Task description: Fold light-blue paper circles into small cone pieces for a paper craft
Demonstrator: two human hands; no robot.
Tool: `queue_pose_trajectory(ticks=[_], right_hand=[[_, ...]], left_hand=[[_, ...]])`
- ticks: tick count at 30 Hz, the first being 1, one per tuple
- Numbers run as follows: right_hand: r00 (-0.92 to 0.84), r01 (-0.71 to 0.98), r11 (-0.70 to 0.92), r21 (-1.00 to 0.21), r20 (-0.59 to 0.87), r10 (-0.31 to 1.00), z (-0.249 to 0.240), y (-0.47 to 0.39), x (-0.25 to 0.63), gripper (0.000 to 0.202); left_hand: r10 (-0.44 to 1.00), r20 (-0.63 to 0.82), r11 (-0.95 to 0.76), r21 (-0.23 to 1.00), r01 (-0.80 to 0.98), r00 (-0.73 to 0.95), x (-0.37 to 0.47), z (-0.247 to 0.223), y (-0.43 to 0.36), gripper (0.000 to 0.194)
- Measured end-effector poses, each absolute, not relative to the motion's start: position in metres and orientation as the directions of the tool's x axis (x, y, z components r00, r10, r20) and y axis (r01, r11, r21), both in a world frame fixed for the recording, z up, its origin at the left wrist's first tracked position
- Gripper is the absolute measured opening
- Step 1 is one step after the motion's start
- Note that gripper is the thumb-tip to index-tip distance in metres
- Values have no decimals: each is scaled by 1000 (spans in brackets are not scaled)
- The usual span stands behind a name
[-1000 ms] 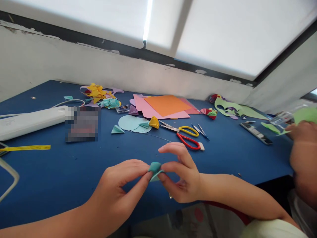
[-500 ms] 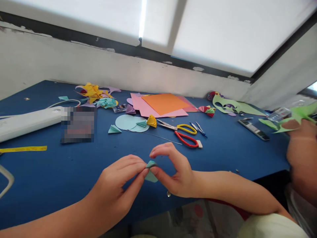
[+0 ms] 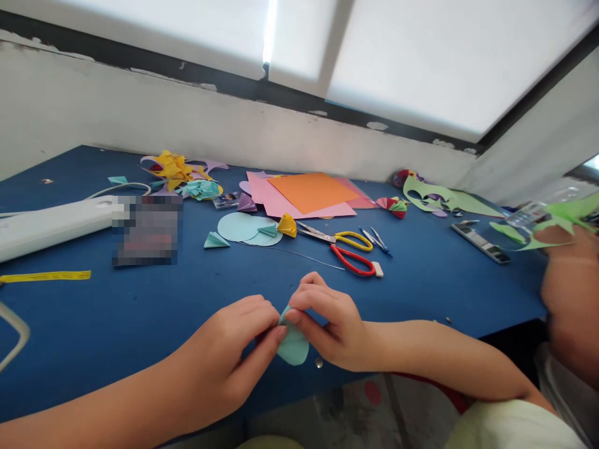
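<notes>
Between my two hands, near the table's front edge, is a light blue paper piece, partly folded at its top. My left hand pinches its upper left side between thumb and fingers. My right hand grips the top right of it, the index finger curled down onto the thumb. Beyond them lie flat light blue paper circles, a folded light blue cone, a folded yellow piece and scissors with red and yellow handles.
Orange sheet and pink sheets lie at the back, paper scraps behind left. A white power strip and yellow tape are on the left. At right are a phone and another person's arm with green paper.
My right index finger has closed down onto the paper from its raised position. More of the light blue piece now shows, hanging lower between my hands.
</notes>
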State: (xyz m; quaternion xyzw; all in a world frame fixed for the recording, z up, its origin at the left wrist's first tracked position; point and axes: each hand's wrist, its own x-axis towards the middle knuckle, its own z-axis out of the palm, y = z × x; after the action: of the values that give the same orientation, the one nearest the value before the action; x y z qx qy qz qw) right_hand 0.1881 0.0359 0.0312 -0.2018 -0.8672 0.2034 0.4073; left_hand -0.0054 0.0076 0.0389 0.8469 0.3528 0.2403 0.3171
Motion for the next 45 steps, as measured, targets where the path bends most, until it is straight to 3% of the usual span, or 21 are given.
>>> queue_pose_trajectory(ticks=[6, 8, 9, 10, 12, 13, 15, 21, 26, 29, 34, 40, 45], right_hand=[[-616, 208, 806, -553, 566, 548, 36, 39, 191, 11], [-624, 237, 871, -430, 620, 476, 37, 45, 195, 20], [-624, 261, 928, -265, 687, 372, 38, 50, 197, 25], [-637, 284, 959, 2, 748, 187, 38, 54, 200, 25], [-681, 249, 836, 488, 702, -207, 37, 60, 203, 18], [-716, 231, 750, 619, 631, -300, 36, 61, 204, 17], [-764, 222, 653, 724, 545, -345, 35, 60, 204, 14], [-741, 250, 611, 751, 555, -378, 31, 48, 201, 16], [-693, 185, 461, 868, 448, -564, 28, 49, 194, 21], [-650, 313, 432, 846, 523, -551, 26, 49, 187, 18], [-672, 281, 419, 863, 489, -556, 26, 49, 183, 18], [-635, 257, 494, 831, 530, -562, 26, 46, 186, 27], [-610, 349, 518, 781, 609, -507, 21, 42, 185, 33]], left_hand=[[778, 100, -435, 799, 416, 621, -7, 39, 8, 28], [840, 50, -311, 861, 402, 541, -7, 40, 10, 32], [869, 28, -244, 892, 380, 494, -7, 40, 11, 33], [893, 7, -184, 919, 349, 451, -7, 41, 13, 33], [920, -24, -94, 955, 280, 391, -7, 41, 15, 35], [925, -36, -67, 965, 254, 379, -7, 41, 16, 35], [922, -50, -45, 971, 235, 383, -6, 40, 16, 37], [895, -49, -53, 975, 217, 443, -3, 39, 10, 35], [886, -102, 46, 990, 133, 452, -1, 44, 6, 35], [876, -201, 173, 979, 104, 437, 0, 47, 7, 37], [835, -379, 351, 925, 144, 398, 2, 43, 11, 47], [804, -398, 367, 917, 160, 442, 4, 39, 9, 52], [825, -360, 315, 933, 175, 435, 3, 40, 9, 54]])
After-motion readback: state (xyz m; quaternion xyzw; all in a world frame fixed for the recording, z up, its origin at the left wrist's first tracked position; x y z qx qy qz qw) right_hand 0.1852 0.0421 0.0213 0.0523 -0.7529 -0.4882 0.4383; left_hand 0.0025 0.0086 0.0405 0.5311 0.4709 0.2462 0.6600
